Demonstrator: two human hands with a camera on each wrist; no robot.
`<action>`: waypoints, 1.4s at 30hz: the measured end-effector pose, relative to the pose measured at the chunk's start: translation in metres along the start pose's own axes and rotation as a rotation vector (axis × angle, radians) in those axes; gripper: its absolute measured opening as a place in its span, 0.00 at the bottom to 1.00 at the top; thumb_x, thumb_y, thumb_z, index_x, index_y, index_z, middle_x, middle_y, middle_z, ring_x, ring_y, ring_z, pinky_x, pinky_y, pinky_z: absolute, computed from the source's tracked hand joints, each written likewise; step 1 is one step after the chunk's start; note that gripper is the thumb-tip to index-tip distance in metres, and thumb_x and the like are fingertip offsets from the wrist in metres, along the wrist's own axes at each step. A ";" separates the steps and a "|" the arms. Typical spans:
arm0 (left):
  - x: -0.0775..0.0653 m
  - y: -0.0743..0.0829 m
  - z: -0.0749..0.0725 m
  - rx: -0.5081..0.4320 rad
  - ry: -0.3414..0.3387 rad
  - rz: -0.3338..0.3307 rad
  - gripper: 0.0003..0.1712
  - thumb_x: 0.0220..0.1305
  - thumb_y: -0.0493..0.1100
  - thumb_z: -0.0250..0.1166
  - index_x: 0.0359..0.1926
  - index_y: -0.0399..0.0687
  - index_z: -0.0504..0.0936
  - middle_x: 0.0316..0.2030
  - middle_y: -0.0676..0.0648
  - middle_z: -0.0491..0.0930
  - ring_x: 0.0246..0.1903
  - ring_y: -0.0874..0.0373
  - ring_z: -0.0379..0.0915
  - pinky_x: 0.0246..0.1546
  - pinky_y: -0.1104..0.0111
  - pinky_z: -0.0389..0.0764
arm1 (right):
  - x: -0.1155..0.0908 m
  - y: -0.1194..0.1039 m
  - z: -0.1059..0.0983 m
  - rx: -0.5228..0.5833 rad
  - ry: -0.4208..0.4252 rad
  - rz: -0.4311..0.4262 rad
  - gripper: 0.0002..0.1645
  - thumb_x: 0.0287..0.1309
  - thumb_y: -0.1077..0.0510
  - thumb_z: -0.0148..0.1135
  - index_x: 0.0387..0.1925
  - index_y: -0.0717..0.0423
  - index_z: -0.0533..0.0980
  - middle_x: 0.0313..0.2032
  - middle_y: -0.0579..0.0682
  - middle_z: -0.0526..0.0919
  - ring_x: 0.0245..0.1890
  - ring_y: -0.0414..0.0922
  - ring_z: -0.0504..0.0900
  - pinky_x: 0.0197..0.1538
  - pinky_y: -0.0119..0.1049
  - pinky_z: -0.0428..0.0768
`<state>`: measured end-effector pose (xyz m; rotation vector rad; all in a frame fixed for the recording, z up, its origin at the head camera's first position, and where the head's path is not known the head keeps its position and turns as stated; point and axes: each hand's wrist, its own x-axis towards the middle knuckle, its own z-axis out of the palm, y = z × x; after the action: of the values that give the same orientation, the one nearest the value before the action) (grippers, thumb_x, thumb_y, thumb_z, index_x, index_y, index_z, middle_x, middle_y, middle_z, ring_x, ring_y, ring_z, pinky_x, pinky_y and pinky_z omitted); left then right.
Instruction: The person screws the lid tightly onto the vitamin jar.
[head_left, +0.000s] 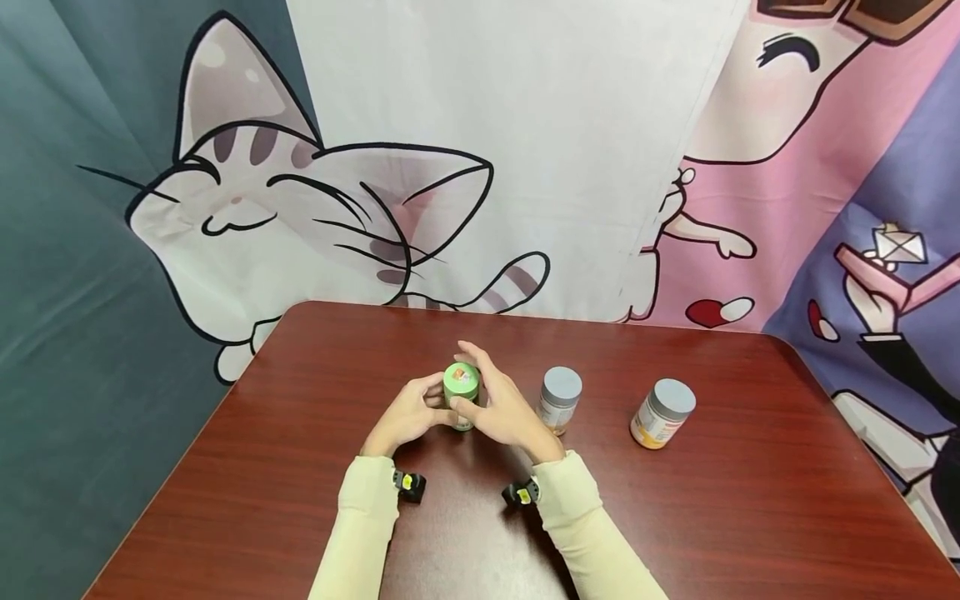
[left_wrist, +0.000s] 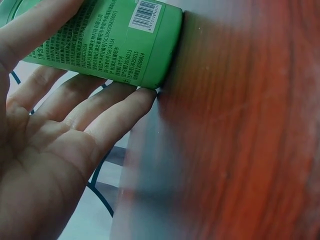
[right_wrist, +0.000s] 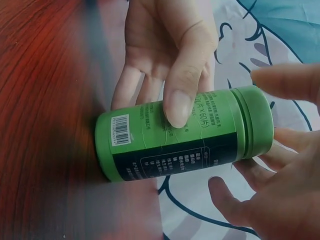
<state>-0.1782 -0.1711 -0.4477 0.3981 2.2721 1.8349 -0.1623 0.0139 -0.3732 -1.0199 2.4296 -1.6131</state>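
A green bottle with a green cap stands upright on the table, between the two hands. My left hand holds it from the left; in the right wrist view its thumb lies across the printed label and the other fingers go behind the bottle. Around the cap, my right hand has its fingers and thumb spread. A fingertip of that hand is close to the cap, and whether it touches cannot be made out. The left wrist view shows the barcode near the bottle's base.
A grey-lidded jar stands just right of my right hand. Farther right is a second grey-lidded jar with a yellow-orange lower part. All rest on a dark red wooden table. A cartoon-printed cloth hangs behind its far edge.
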 end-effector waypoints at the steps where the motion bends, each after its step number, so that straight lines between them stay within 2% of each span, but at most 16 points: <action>1: 0.000 0.000 0.001 0.004 0.002 0.002 0.35 0.49 0.39 0.71 0.59 0.46 0.69 0.50 0.45 0.77 0.47 0.55 0.76 0.45 0.66 0.77 | 0.000 0.004 0.000 -0.006 -0.002 -0.004 0.42 0.53 0.68 0.61 0.67 0.53 0.53 0.60 0.54 0.68 0.54 0.51 0.72 0.51 0.49 0.69; 7: -0.001 0.000 0.001 0.016 0.010 0.002 0.33 0.48 0.42 0.72 0.57 0.52 0.72 0.48 0.50 0.79 0.46 0.58 0.77 0.44 0.66 0.77 | 0.003 0.030 0.004 -0.061 0.019 -0.004 0.41 0.55 0.63 0.62 0.66 0.42 0.55 0.59 0.47 0.70 0.57 0.44 0.70 0.56 0.48 0.68; 12: -0.001 -0.001 0.001 0.023 0.018 -0.008 0.34 0.47 0.42 0.72 0.58 0.51 0.71 0.48 0.49 0.79 0.47 0.57 0.77 0.45 0.66 0.76 | 0.005 0.033 0.008 -0.115 0.082 0.011 0.38 0.52 0.58 0.65 0.63 0.45 0.59 0.56 0.47 0.72 0.56 0.41 0.70 0.57 0.48 0.68; 16: -0.001 -0.003 0.001 0.024 0.019 0.000 0.36 0.47 0.41 0.72 0.60 0.50 0.70 0.50 0.48 0.78 0.48 0.57 0.76 0.46 0.66 0.76 | 0.005 0.031 0.015 -0.222 0.166 0.026 0.36 0.50 0.52 0.68 0.60 0.51 0.63 0.51 0.48 0.73 0.50 0.43 0.71 0.52 0.44 0.69; 21: -0.001 -0.003 0.002 0.036 0.036 -0.006 0.33 0.48 0.39 0.71 0.58 0.51 0.71 0.47 0.49 0.79 0.46 0.59 0.77 0.45 0.68 0.77 | 0.005 0.030 0.026 -0.353 0.264 0.064 0.35 0.49 0.45 0.67 0.56 0.51 0.65 0.46 0.47 0.71 0.46 0.44 0.68 0.45 0.42 0.66; 25: -0.002 -0.003 0.002 0.062 0.044 -0.002 0.32 0.49 0.38 0.70 0.57 0.54 0.72 0.44 0.50 0.81 0.44 0.60 0.78 0.46 0.66 0.76 | 0.004 0.030 0.031 -0.360 0.309 0.112 0.39 0.46 0.41 0.68 0.56 0.50 0.63 0.44 0.48 0.70 0.46 0.44 0.67 0.42 0.42 0.63; 29: -0.002 -0.004 0.003 0.107 0.057 0.015 0.33 0.48 0.40 0.72 0.57 0.56 0.73 0.44 0.53 0.81 0.44 0.61 0.77 0.49 0.64 0.74 | 0.003 0.031 0.028 -0.273 0.278 0.126 0.45 0.43 0.38 0.68 0.59 0.49 0.59 0.48 0.50 0.69 0.49 0.45 0.67 0.46 0.45 0.63; 32: -0.002 -0.004 0.003 0.106 0.051 0.019 0.34 0.46 0.42 0.73 0.57 0.55 0.72 0.45 0.52 0.80 0.45 0.60 0.77 0.49 0.64 0.74 | 0.003 0.033 0.022 -0.190 0.226 0.090 0.48 0.44 0.40 0.69 0.63 0.47 0.56 0.54 0.49 0.67 0.55 0.46 0.66 0.53 0.48 0.65; 35: -0.001 -0.002 0.003 0.080 0.034 0.005 0.36 0.47 0.43 0.73 0.59 0.51 0.70 0.48 0.50 0.79 0.46 0.59 0.77 0.48 0.66 0.75 | 0.004 0.034 0.014 -0.133 0.164 0.036 0.48 0.47 0.45 0.68 0.65 0.45 0.54 0.58 0.47 0.64 0.59 0.46 0.65 0.58 0.46 0.66; 38: -0.003 0.004 0.003 0.057 0.029 -0.017 0.38 0.48 0.42 0.72 0.61 0.48 0.68 0.51 0.47 0.77 0.49 0.57 0.75 0.48 0.66 0.75 | 0.005 0.034 0.009 -0.094 0.116 -0.001 0.46 0.50 0.50 0.67 0.66 0.45 0.52 0.61 0.46 0.63 0.62 0.45 0.63 0.60 0.45 0.64; 42: -0.007 0.018 0.004 0.046 0.015 -0.021 0.37 0.50 0.39 0.70 0.62 0.42 0.66 0.52 0.44 0.76 0.50 0.54 0.75 0.48 0.65 0.75 | 0.005 0.034 0.009 -0.078 0.086 -0.003 0.45 0.52 0.53 0.65 0.66 0.43 0.49 0.62 0.45 0.63 0.62 0.43 0.63 0.60 0.44 0.64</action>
<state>-0.1689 -0.1667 -0.4314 0.3677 2.3234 1.7842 -0.1790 0.0120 -0.4039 -0.9854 2.5663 -1.6074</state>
